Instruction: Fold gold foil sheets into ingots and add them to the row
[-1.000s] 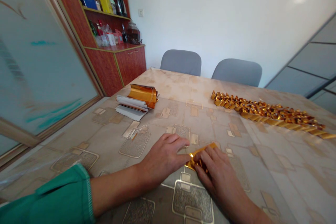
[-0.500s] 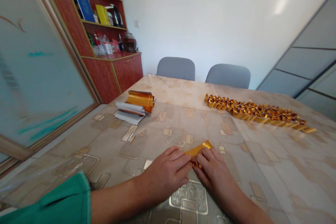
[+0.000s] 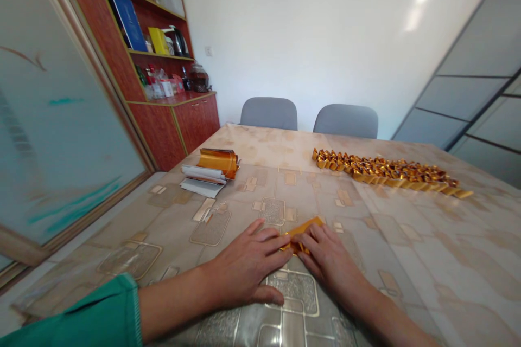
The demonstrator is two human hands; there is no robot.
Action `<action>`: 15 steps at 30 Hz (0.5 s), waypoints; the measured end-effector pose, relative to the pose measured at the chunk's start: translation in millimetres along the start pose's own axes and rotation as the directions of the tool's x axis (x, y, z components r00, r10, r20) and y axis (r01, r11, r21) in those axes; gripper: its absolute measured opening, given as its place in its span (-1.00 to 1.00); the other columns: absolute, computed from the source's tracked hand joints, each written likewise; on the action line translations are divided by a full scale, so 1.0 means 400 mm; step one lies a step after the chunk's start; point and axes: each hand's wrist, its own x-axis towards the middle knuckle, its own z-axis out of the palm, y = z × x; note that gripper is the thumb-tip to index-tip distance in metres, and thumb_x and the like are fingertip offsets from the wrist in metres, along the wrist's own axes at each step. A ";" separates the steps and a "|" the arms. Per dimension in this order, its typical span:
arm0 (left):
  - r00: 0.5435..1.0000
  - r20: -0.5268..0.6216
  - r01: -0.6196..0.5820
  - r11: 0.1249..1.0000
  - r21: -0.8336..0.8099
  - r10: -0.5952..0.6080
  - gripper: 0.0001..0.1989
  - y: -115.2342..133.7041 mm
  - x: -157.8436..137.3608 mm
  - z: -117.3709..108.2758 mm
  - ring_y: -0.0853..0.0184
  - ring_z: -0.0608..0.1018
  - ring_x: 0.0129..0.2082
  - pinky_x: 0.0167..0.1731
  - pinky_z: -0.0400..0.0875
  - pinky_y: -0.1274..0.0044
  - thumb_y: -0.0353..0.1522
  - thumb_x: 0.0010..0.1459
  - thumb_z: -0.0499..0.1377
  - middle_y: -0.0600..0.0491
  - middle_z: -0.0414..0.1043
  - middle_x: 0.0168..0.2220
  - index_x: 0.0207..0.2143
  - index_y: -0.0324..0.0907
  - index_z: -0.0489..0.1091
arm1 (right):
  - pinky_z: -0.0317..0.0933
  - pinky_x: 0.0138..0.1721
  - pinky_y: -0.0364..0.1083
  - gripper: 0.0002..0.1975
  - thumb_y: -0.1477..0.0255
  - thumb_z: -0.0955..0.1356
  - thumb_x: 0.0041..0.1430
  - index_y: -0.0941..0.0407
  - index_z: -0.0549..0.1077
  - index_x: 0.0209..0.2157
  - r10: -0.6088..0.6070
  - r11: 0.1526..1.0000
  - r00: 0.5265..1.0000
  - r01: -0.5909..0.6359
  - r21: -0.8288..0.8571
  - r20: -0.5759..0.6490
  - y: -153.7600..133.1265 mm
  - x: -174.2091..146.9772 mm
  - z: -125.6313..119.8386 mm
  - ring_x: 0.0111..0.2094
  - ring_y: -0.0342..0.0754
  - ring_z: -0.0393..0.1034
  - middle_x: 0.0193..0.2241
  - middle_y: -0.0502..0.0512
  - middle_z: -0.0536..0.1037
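A strip of folded gold foil paper (image 3: 304,226) lies on the table just in front of me, between my two hands. Flat on the tabletop, my left hand (image 3: 254,258) has its fingers spread and the thumb apart, with fingertips touching the foil's left end. My right hand (image 3: 323,252) has curled fingers gripping the foil at its right part, covering some of it. Loosely curled sheets of gold foil paper (image 3: 218,160), some showing their whitish backs, sit farther off to the left. Rows of folded gold foil pieces (image 3: 386,171) stand packed together at the far right.
A patterned cover (image 3: 240,206) spreads over the table (image 3: 280,143). Two grey chairs (image 3: 268,113) stand at its far side by the white wall. To the left are a red-brown cabinet (image 3: 163,130) with shelves and a frosted glass door (image 3: 73,135).
My left hand has spread out flat, its thumb moving away from the foil. The right hand stays on the foil, its fingers shifted slightly left. The view has tilted up a little.
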 end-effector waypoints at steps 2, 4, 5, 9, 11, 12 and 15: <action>0.999 0.045 0.019 1.000 -0.013 -0.018 -0.22 -0.001 -0.009 0.003 -0.04 0.20 0.29 0.26 -0.16 -0.02 0.13 0.21 0.00 -0.11 0.15 0.32 0.33 -0.09 0.06 | 0.26 -0.12 0.04 -0.74 0.55 0.39 0.21 0.03 0.48 -0.08 0.002 1.000 1.000 -0.002 0.002 -0.010 -0.001 -0.002 0.001 -0.17 0.07 0.31 -0.24 0.09 0.45; 0.995 0.097 0.030 0.999 -0.029 -0.027 -0.21 -0.006 -0.021 0.003 -0.05 0.08 0.35 0.26 -0.18 -0.03 0.11 0.23 -0.02 -0.12 0.03 0.37 0.36 -0.10 -0.01 | 0.26 -0.11 0.03 -0.72 0.56 0.39 0.20 0.03 0.49 -0.06 0.009 1.000 1.000 -0.009 0.011 -0.009 -0.003 -0.002 -0.002 -0.16 0.07 0.31 -0.23 0.09 0.45; 0.993 0.116 0.030 0.999 -0.040 -0.025 -0.21 -0.009 -0.027 0.002 -0.04 0.03 0.37 0.27 -0.18 -0.02 0.10 0.24 -0.02 -0.13 -0.02 0.38 0.37 -0.10 -0.04 | 0.26 -0.11 0.03 -0.72 0.57 0.39 0.20 0.03 0.49 -0.06 0.016 1.000 1.000 -0.016 0.017 -0.004 -0.004 -0.002 -0.005 -0.16 0.07 0.31 -0.24 0.09 0.45; 0.987 0.160 0.035 0.996 -0.078 -0.022 -0.21 -0.020 -0.034 -0.004 0.00 -0.06 0.39 0.29 -0.25 0.02 0.11 0.25 -0.04 -0.10 -0.13 0.41 0.39 -0.06 -0.11 | 0.24 -0.13 0.01 -0.69 0.57 0.37 0.22 -0.01 0.50 -0.04 0.039 0.998 0.999 -0.041 0.052 0.024 -0.008 -0.002 -0.016 -0.17 0.04 0.31 -0.24 0.08 0.43; 0.984 0.178 0.038 0.996 -0.086 -0.022 -0.20 -0.023 -0.032 -0.006 -0.02 -0.06 0.39 0.29 -0.28 0.01 0.12 0.23 -0.04 -0.08 -0.14 0.41 0.38 -0.03 -0.10 | 0.24 -0.13 0.01 -0.69 0.54 0.36 0.25 -0.03 0.49 -0.01 0.033 0.998 0.999 -0.035 0.058 0.036 -0.005 -0.006 -0.019 -0.17 0.04 0.31 -0.23 0.09 0.43; 0.984 0.179 0.036 0.995 -0.088 -0.020 -0.20 -0.024 -0.030 -0.006 -0.04 -0.06 0.39 0.29 -0.28 0.00 0.13 0.22 -0.04 -0.08 -0.14 0.41 0.38 -0.02 -0.09 | 0.24 -0.13 0.02 -0.69 0.51 0.36 0.26 -0.04 0.49 0.01 0.025 0.998 0.999 -0.027 0.054 0.039 -0.002 -0.010 -0.020 -0.17 0.05 0.31 -0.22 0.09 0.43; 0.990 0.142 0.027 0.996 -0.079 -0.015 -0.21 -0.024 -0.026 -0.004 -0.08 -0.01 0.38 0.28 -0.28 -0.04 0.14 0.20 -0.01 -0.08 -0.07 0.39 0.36 0.00 -0.01 | 0.23 -0.12 0.04 -0.69 0.43 0.33 0.30 -0.06 0.47 0.06 -0.002 0.999 0.999 -0.001 0.046 0.046 0.019 -0.023 -0.027 -0.16 0.07 0.30 -0.20 0.12 0.42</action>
